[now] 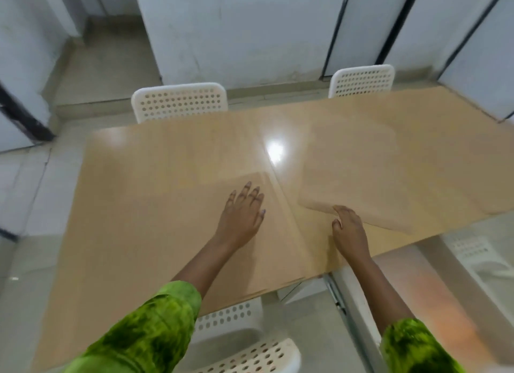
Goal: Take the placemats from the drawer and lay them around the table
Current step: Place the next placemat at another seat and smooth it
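**Pressing and pinching mats at a glossy table**

Nearest me, a white chair (250,353) sits under the pale wooden table (167,155). The left hand (242,214) lies flat, fingers spread, on one tan placemat (267,255); the right hand (349,230) pinches the near edge of a second placemat (361,177) just beside. Lamp glare (275,150) shines mid-table. Two more chairs (179,101) (361,80) and white walls (236,38) stand beyond.
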